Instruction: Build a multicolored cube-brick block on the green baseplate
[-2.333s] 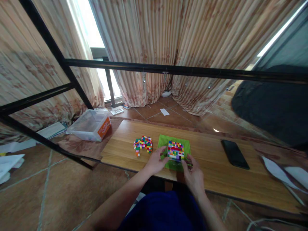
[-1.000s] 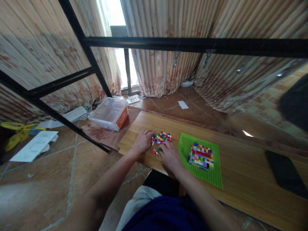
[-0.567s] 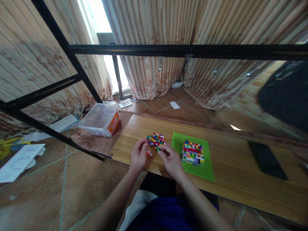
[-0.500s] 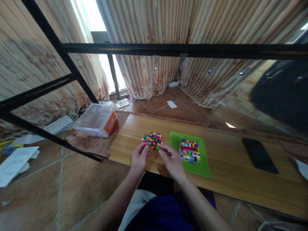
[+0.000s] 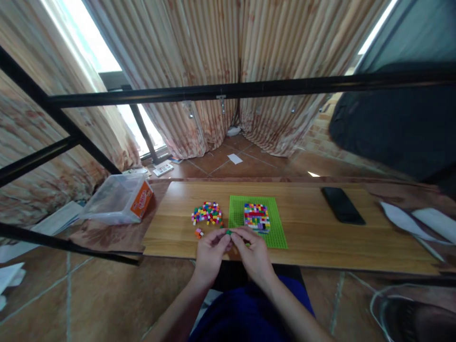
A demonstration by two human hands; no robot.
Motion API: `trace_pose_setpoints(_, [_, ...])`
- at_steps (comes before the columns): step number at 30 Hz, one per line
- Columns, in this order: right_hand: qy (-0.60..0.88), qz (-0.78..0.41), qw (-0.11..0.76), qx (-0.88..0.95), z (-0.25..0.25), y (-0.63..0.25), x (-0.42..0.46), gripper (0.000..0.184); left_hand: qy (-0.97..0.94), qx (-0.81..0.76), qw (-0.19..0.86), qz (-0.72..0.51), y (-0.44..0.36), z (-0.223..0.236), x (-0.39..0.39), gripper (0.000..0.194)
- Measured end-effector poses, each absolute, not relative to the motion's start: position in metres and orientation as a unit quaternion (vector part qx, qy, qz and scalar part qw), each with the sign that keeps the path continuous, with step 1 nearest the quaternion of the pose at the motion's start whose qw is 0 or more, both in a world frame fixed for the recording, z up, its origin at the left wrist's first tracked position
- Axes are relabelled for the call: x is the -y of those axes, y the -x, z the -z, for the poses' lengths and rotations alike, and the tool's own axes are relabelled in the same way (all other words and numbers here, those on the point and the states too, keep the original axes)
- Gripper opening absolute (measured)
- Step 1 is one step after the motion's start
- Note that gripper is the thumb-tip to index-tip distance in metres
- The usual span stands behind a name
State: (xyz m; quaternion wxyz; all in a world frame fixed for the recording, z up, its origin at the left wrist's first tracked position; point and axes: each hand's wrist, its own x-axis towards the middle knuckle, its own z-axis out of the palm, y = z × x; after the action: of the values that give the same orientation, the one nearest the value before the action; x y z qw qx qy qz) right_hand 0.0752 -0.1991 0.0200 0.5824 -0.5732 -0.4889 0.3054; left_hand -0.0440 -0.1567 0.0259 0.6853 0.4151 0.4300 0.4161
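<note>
My left hand point(image 5: 211, 254) and my right hand point(image 5: 254, 251) meet at the front edge of the table, fingertips pinched together. Between them shows a small green toy brick point(image 5: 228, 232), touched by the fingers of both hands. Just beyond my right hand lies a green baseplate point(image 5: 278, 223), bearing a block built of many-coloured bricks point(image 5: 256, 217) with a red strip on top. A loose pile of small coloured bricks point(image 5: 207, 213) spreads on the wood left of the plate. A little orange and white cluster point(image 5: 198, 232) sits apart, nearer my left hand.
The wooden table point(image 5: 309, 242) carries a black phone point(image 5: 342, 205) on its right part. A clear plastic box point(image 5: 116, 199) with an orange label stands off the left end. White papers point(image 5: 409, 228) lie at the right. A black metal bar point(image 5: 249, 89) crosses beyond the table.
My hands went from the built block to the loose pile on the left. Since then they have drawn back and come together, with the green brick between the fingertips. The view has turned right again.
</note>
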Motion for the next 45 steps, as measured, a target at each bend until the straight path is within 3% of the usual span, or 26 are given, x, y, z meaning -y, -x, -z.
trace_pose_setpoints(5, [0.612, -0.242, 0.550, 0.514, -0.023, -0.087, 0.215, 0.020, -0.514, -0.456, 0.614, -0.389, 0.036, -0.020, 0.166, 0.028])
trace_pose_setpoints(15, [0.654, -0.113, 0.526, 0.531, -0.011, -0.097, 0.236, 0.023, -0.481, -0.472, 0.636, -0.376, 0.011, -0.018, 0.181, 0.024])
trace_pose_setpoints(23, [0.665, -0.130, 0.590, 0.440, -0.004, -0.155, 0.218, 0.023, -0.546, -0.478, 0.561, -0.399, 0.015, 0.000, 0.163, 0.028])
trace_pose_setpoints(30, [0.706, -0.100, 0.524, 0.467, 0.012, -0.217, 0.174, 0.030, -0.678, -0.477, 0.415, -0.375, 0.038, 0.028, 0.135, 0.021])
trace_pose_setpoints(45, [0.694, -0.129, 0.434, 0.560, 0.010, -0.227, 0.149, 0.024, -0.720, -0.461, 0.391, -0.341, 0.043, 0.041, 0.134, 0.021])
